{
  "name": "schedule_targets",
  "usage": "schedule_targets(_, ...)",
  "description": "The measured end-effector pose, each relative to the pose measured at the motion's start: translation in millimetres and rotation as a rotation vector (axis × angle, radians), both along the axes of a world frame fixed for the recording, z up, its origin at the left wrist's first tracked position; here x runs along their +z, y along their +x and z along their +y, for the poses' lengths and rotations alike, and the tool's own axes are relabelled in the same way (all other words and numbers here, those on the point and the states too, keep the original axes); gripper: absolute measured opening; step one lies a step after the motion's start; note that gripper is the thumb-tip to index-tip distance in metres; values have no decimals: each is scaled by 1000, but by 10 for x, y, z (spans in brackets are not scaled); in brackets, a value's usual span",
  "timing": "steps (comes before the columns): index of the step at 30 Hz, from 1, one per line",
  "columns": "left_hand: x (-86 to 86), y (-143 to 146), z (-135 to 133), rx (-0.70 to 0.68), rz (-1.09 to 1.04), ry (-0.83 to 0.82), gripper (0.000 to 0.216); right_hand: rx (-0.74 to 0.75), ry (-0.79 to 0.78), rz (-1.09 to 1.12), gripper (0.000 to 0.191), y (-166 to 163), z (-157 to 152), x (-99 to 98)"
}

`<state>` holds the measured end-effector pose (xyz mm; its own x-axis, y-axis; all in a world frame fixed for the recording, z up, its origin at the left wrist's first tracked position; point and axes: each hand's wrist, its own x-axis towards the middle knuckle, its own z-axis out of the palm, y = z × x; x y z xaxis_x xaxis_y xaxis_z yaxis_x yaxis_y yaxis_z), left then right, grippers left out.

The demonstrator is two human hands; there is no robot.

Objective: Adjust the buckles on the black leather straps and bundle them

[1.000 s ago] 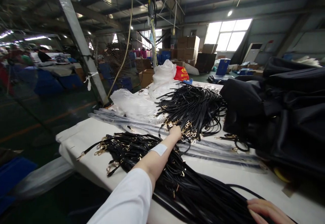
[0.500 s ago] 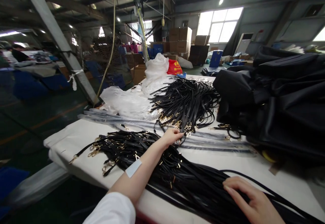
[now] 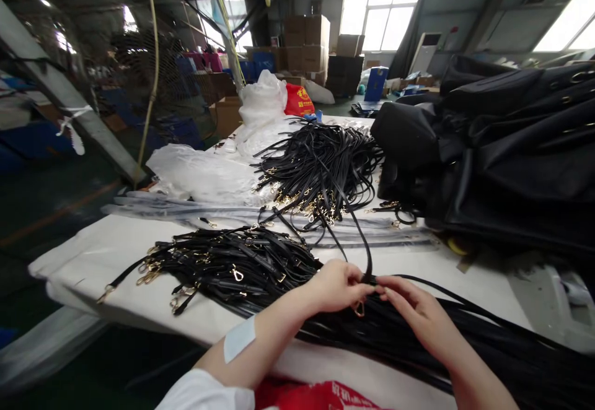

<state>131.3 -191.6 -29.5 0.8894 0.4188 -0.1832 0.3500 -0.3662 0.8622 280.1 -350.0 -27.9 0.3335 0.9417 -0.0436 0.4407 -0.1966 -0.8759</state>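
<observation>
My left hand [image 3: 335,285] and my right hand [image 3: 413,311] meet at the table's near edge, both pinched on the end of one black strap [image 3: 363,246] with a gold clasp hanging below the fingers. The strap runs up and away to a far pile of black straps [image 3: 320,168] with gold clasps. A second pile of straps [image 3: 232,264] lies just left of my hands and fans out under them to the right. A white patch sits on my left forearm.
The white table [image 3: 93,252] carries clear plastic sleeves [image 3: 186,209], white plastic bags [image 3: 204,171] and a big heap of black bags [image 3: 511,150] at the right. A red bag [image 3: 297,100], cardboard boxes and a fan stand behind. The floor drops off at left.
My left hand drew back from the far pile toward me, bringing one strap along. My right hand lifted off the near straps and joined it. The view tilted down.
</observation>
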Motion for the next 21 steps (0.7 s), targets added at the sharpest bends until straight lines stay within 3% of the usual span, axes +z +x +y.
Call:
schedule_targets(3,46,-4,-216,-166,-69,-53,24,56,4,65,38,-78,24,22)
schedule_targets(6,163,-52,-247,-261,-89,206,17,9,5,39,31,-92,3,28)
schedule_targets(11,363,-97,-130,53,-327,605,35,-47,-4,242,35,-64,-76,-15)
schedule_targets(14,369,-31,-133,-162,-382,681,35,34,-65,240,37,-112,-107,29)
schedule_targets(17,310,33,-162,-378,-290,729,27,60,-106,60,36,-98,-200,107)
schedule_targets(21,381,-114,-79,-354,-368,810,35,3,-188,-107,43,314,-571,100)
